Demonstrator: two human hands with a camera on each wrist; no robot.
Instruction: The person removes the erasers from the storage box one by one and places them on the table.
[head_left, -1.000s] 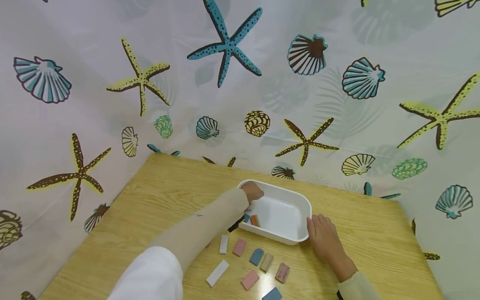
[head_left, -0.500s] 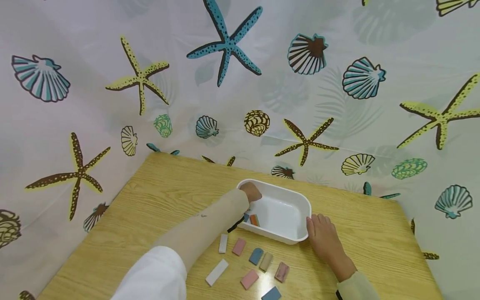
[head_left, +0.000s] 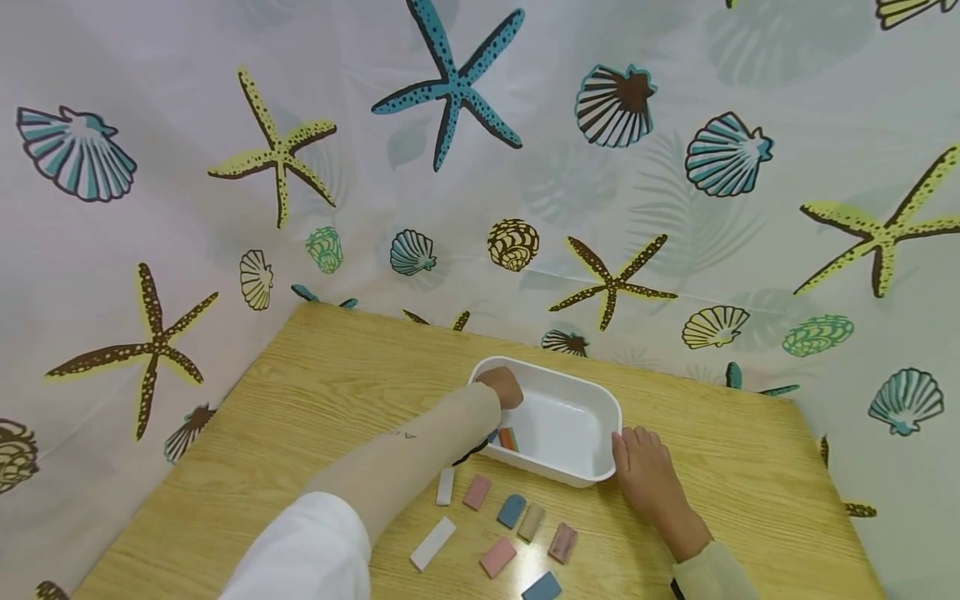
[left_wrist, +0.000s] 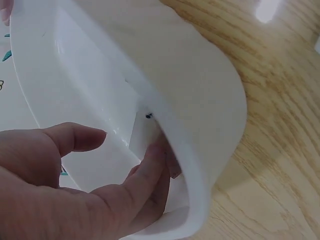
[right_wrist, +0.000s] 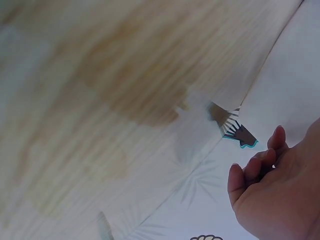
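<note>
A white plastic tub point(head_left: 570, 429) stands on the wooden table. Inside its left end is my left hand point(head_left: 502, 388). In the left wrist view, the extended fingers point(left_wrist: 145, 182) press a pinkish eraser point(left_wrist: 173, 162) against the tub wall beside a white eraser point(left_wrist: 142, 129) with a dark mark; the thumb stays apart. A striped orange-and-green eraser point(head_left: 508, 438) leans near the front wall, with a blue one point(head_left: 492, 436) partly hidden by the sleeve. At the tub's right end rests my right hand point(head_left: 648, 471), thumb at the rim and fingers loosely bent, holding nothing.
Several erasers lie in front of the tub: white point(head_left: 432, 543), pink point(head_left: 498, 557), blue point(head_left: 512, 511), beige point(head_left: 531, 522) and a marked reddish one point(head_left: 563, 542). Behind the wooden table point(head_left: 360, 367) hangs a curtain point(head_left: 465, 200) printed with shells and starfish.
My left hand has shifted slightly left and its wrist turned a little inside the tub's left end. The right hand, the tub and the erasers on the table hold their places.
</note>
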